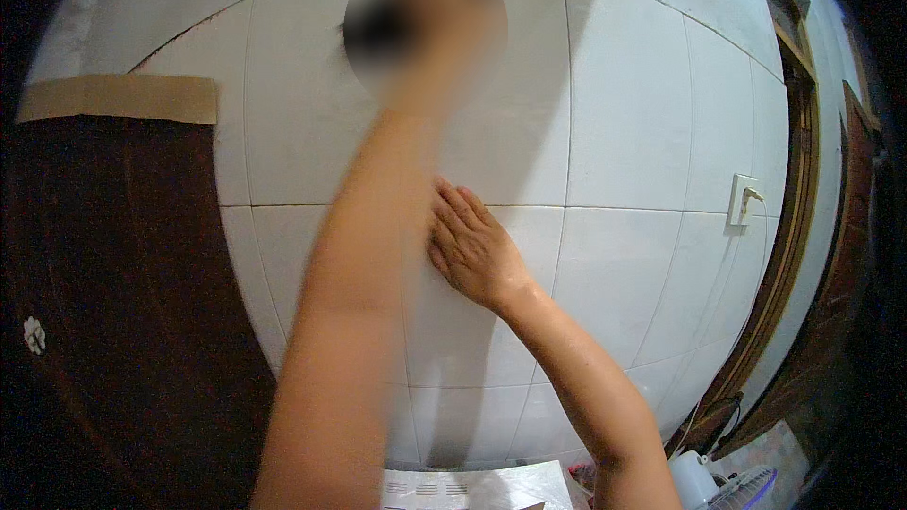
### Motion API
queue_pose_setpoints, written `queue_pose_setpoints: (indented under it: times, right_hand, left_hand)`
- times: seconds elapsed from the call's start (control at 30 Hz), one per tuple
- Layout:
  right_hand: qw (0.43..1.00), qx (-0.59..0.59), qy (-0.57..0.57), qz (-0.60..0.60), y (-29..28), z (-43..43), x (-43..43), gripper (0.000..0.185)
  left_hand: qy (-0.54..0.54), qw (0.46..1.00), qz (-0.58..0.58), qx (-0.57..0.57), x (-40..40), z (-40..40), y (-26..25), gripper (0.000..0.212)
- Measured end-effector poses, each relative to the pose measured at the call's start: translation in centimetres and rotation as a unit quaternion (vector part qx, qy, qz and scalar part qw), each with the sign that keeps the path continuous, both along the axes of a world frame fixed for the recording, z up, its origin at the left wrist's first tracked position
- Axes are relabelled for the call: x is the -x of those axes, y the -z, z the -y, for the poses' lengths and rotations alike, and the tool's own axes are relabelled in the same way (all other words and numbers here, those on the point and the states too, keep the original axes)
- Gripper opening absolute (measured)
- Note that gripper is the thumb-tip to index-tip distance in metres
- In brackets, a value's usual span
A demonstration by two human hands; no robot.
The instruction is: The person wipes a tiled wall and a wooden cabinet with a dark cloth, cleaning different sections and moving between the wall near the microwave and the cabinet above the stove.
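Note:
My left arm reaches up across the middle of the view. My left hand (446, 7) lies inside a blurred round patch at the top, in front of the wall, so its fingers cannot be made out. Beside it in the patch is a dark blurred thing (379, 25); whether the hand holds it is unclear. Lower down, my right hand (468, 244) is laid against the white tiled wall (623, 113), back of the hand towards me, fingers stretched out. The left forearm stands just in front of its fingertips. Nothing shows in the right hand.
At left stands a dark brown panel (127, 262) with cardboard (120, 98) along its top. A socket (741, 202) with a plugged-in cord is on the right, near a wooden door frame (801, 177). Below are a white printed box (489, 485) and a fan (744, 489).

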State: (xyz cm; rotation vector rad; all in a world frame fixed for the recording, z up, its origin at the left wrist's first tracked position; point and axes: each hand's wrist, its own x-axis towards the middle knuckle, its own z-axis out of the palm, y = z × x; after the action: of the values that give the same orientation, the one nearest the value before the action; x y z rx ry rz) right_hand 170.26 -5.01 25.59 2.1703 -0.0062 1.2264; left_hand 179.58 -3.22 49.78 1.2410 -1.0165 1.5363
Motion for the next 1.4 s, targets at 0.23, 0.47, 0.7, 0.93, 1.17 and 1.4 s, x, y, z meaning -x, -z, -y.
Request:
queue_pose_setpoints:
  times: [0.23,0.47,0.7,0.93,1.17,1.4]
  right_hand:
    - [0.928,-0.233,-0.282,-0.074,0.9,2.4,-1.9,0.048]
    - [0.999,0.033,0.024,-0.025,-0.7,-0.6,0.9,0.054]
    - [0.999,0.021,0.019,-0.030,-0.6,-0.5,0.5,0.056]
    - [0.998,0.019,0.040,-0.039,-1.0,-0.9,1.8,0.057]
    - [0.999,0.019,0.023,-0.038,-1.2,-2.1,1.1,0.058]
    - [0.999,-0.007,0.009,-0.044,-1.3,-1.5,1.3,0.054]
  left_hand:
    - [0.035,0.977,0.166,-0.132,7.4,4.3,1.1,0.055]
    - [-0.080,0.996,-0.014,0.036,-10.3,-8.2,0.5,0.057]
    - [-0.075,0.996,-0.031,0.028,-4.8,-4.3,0.9,0.052]
    - [0.006,0.994,0.098,-0.044,-5.1,-6.2,0.7,0.058]
    - [-0.115,0.985,-0.062,0.114,-18.7,-15.4,1.5,0.064]
    - [-0.096,0.986,-0.075,0.118,-15.9,-13.2,8.5,0.063]
